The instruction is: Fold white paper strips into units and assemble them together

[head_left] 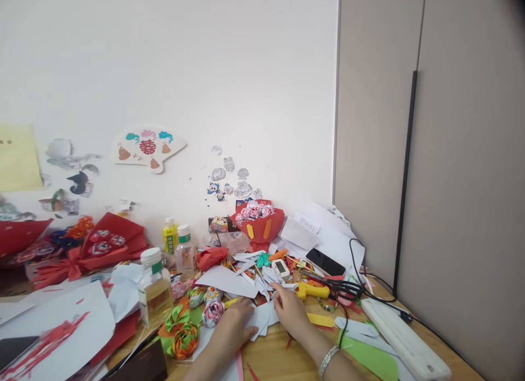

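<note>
My left hand (pixel 234 325) rests low over the cluttered table, its thumb apart from the fingers and touching white paper strips (pixel 262 318). Just right of it, my right hand (pixel 290 311) reaches into the same paper, index finger stretched out; its other fingers are partly hidden. A bracelet (pixel 328 360) circles the right wrist. Beside my left hand lie a pink-and-white paper rose (pixel 213 313) and an orange-and-green paper flower (pixel 180 337). A yellow glue gun (pixel 312 290) lies beyond my right hand, near a small white digital timer (pixel 280 268).
A red-wrapped bouquet (pixel 260 228) stands by the wall. Bottles, including one with amber liquid (pixel 153 293), stand left. A phone (pixel 326 262), black cables and a white power strip (pixel 404 337) lie right. Red bouquets (pixel 102 241) and paper sheets cover the left side. A grey cabinet (pixel 373 124) borders the right.
</note>
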